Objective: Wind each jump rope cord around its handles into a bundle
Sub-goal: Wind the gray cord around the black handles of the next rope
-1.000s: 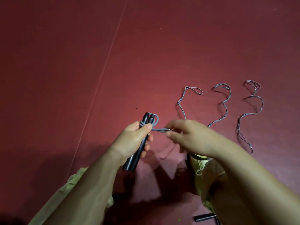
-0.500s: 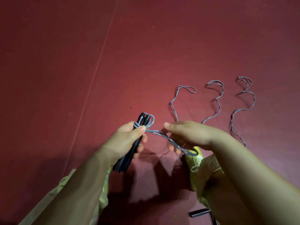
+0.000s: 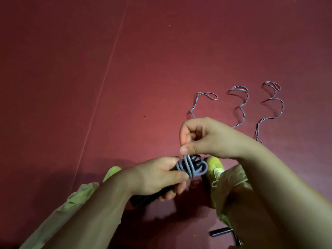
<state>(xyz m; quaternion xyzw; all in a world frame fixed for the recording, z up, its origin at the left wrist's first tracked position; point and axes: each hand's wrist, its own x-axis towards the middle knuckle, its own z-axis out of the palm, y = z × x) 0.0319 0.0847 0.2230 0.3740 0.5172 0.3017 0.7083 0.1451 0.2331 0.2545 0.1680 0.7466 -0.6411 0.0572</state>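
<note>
while my left hand (image 3: 158, 178) stays out of it as little more than a clamp, closed around the pair of black handles (image 3: 143, 199) with the thumb pressing the grey cord (image 3: 192, 167) against them, my right hand (image 3: 203, 137) sits just above the bundle, fingers curled and thumb and forefinger pinched on the cord's free part. several turns are already stacked near the top of the handles, crossing one another a bit untidily, so i judge this rope to be well into its winding, though i cannot see how much slack is left because my right hand hides it. next i need to carry the pinched cord around the handles once more, keeping it taut so the earlier turns don't slip off the end. three more cords (image 3: 240, 106) lie snaking on the red floor (image 3: 161, 60) beyond my hands, unwound, and another black handle (image 3: 220, 233) shows near my knee, so most of the job is ahead.
</note>
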